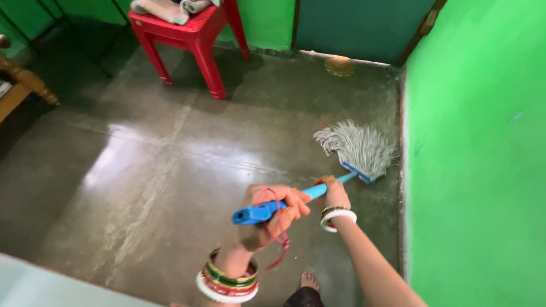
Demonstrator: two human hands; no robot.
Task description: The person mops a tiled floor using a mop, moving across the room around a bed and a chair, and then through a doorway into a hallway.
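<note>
— What's at your far left?

— A wooden chair arm (25,79) at the edge, and behind it a red stool (190,34) with folded cloth (165,8) on top. The floor (142,170) is grey and shines wet in a broad patch below the stool.

— And your hands?

— My left hand (273,219) is wrapped tight round the top end of the mop handle (284,206), blue, with a red cord (280,250) looping off my fingers. Bangles (227,281) stack on that wrist. My right hand (334,192) grips the same handle further down; I think the fingers close fully round it, though the back of the hand hides them. A white bangle (338,219) sits on that wrist.

— Where's the mop itself?

— The mop head (358,148), grey strings, lies flat on the floor, just beside the green wall (478,159) on my right. My toes (309,280) show near the bottom, between my arms.

— Anything past it?

— A yellowish patch (339,65) on the floor by the dark door (358,23).
</note>
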